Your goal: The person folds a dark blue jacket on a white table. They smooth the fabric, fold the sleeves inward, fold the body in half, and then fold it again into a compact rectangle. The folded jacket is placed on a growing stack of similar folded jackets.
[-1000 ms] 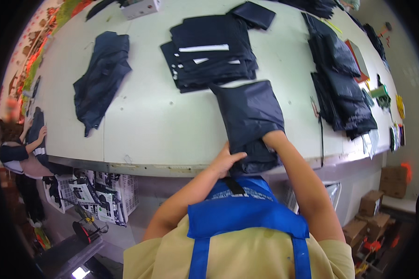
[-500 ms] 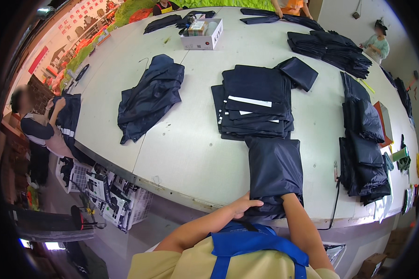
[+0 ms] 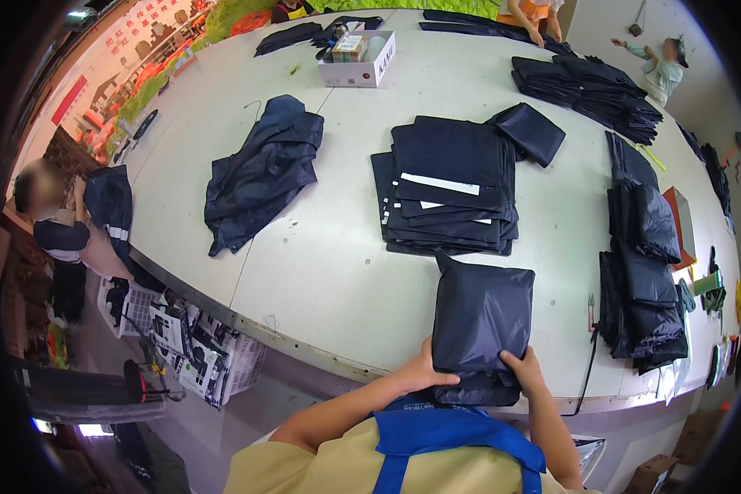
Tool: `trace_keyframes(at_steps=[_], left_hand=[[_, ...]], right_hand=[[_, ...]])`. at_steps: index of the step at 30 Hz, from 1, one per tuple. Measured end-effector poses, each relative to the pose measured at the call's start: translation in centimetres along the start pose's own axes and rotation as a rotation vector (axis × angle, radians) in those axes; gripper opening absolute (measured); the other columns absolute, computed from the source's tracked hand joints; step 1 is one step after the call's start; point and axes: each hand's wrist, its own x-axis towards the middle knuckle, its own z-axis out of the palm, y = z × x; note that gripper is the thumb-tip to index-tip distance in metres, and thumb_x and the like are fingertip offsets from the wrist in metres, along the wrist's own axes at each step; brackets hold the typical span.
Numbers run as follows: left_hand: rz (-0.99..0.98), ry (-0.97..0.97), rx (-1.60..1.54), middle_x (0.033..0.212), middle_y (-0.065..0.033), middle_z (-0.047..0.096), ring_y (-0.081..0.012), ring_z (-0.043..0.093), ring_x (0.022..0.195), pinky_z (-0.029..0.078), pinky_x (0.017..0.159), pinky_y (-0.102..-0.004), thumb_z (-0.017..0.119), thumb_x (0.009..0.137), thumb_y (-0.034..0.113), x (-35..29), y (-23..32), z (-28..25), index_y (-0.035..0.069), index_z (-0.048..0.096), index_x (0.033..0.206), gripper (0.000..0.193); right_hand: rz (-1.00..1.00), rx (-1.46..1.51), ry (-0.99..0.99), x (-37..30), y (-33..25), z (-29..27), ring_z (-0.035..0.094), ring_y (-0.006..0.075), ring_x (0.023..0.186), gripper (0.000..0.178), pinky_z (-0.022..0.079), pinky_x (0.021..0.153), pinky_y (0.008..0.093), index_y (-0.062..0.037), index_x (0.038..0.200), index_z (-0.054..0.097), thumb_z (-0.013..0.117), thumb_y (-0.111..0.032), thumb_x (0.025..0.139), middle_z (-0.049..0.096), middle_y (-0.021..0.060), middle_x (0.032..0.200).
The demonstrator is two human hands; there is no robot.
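Observation:
A plump, shiny black bag (image 3: pixel 482 313) lies at the table's front edge, its lower part bunched toward me. My left hand (image 3: pixel 425 370) grips its lower left edge, thumb across the front. On the other side, my right hand (image 3: pixel 524 370) pinches the lower right edge with the thumb on top. The fingers beneath the bag are hidden. Just beyond it stands a stack of folded black garments (image 3: pixel 453 165), some with white strips. A similar black packet (image 3: pixel 528 134) leans by the stack's far right corner.
A crumpled dark garment (image 3: pixel 267 173) lies on the left of the white table (image 3: pixel 337 263). Filled black bags (image 3: pixel 646 280) and small snips (image 3: pixel 590 309) are at right. Far off are a white box (image 3: pixel 354 70) and co-workers. Below the left edge sits a full basket (image 3: pixel 243 362).
My right hand has come out from the bag's lower end and now grips its right side. The bag has shifted slightly toward me, and its lower part is more folded.

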Motion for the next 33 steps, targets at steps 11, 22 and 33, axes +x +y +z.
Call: trace_keyframes(at_steps=[11,22,33], left_hand=[[-0.001,0.035,-0.376,0.132,-0.0199,0.049,-0.0270,0.047,0.123,0.037,0.104,-0.0386,0.069,0.083,0.049,4.1,1.8,-3.4,-0.001,0.031,0.139,0.084],[0.205,0.262,0.227,0.131,-0.0273,0.050,-0.0365,0.048,0.124,0.036,0.105,-0.0383,0.059,0.090,0.043,5.0,0.2,-5.2,-0.006,0.048,0.131,0.065],[-0.195,-0.050,0.148,0.121,-0.0176,0.061,-0.0241,0.061,0.107,0.047,0.091,-0.0314,0.071,0.080,0.042,9.2,4.4,-6.2,-0.002,0.052,0.129,0.069]], right_hand=[[-0.201,0.092,0.270,-3.0,-3.3,1.1,0.062,0.0175,0.087,0.048,0.048,0.079,0.0311,0.0068,0.110,0.063,0.073,-0.029,0.080,0.068,0.0136,0.099],[-0.470,-0.118,-0.112,-5.2,-9.2,1.2,0.064,0.0185,0.081,0.033,0.053,0.072,0.0318,0.0010,0.115,0.058,0.065,-0.016,0.088,0.066,0.0099,0.090],[-0.504,-0.382,-0.141,9.4,-11.8,6.8,0.050,0.0363,0.122,0.074,0.037,0.105,0.0424,-0.0002,0.132,0.051,0.067,-0.051,0.081,0.053,0.0219,0.130]])
